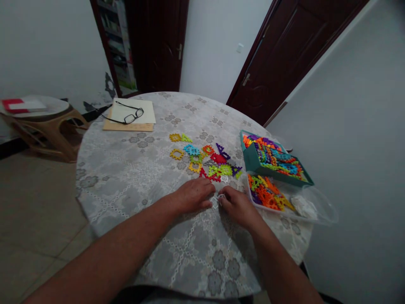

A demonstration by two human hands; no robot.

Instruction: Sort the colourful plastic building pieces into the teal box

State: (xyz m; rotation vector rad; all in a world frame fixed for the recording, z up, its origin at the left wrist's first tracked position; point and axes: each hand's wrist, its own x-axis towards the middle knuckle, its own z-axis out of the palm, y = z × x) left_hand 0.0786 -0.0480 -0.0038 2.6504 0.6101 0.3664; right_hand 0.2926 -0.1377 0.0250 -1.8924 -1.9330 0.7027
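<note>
Low over the round table, my right hand (pixel 236 206) pinches a small white lattice building piece (pixel 221 196) between thumb and fingers. Just left of it lies another white piece (pixel 215 202), flat on the cloth. My left hand (pixel 195 195) rests palm down beside that piece, thumb apart from the bent fingers and nothing visible held. Its fingertips are close to a red triangular piece (pixel 215 178). A third white square piece (pixel 224 178) lies beyond my hands. Farther back are loose interlocking pieces: yellow frames (pixel 176 154), blue squares (pixel 191 150) and green ones (pixel 225 169).
To the right stand a clear plastic tub (pixel 253 201) of colourful pieces and a green box (pixel 249 162) packed with more. Eyeglasses (pixel 129 118) lie on papers (pixel 148 110) at the back left. A patterned cloth (pixel 126 169) covers the table. A stool (pixel 60 122) stands left.
</note>
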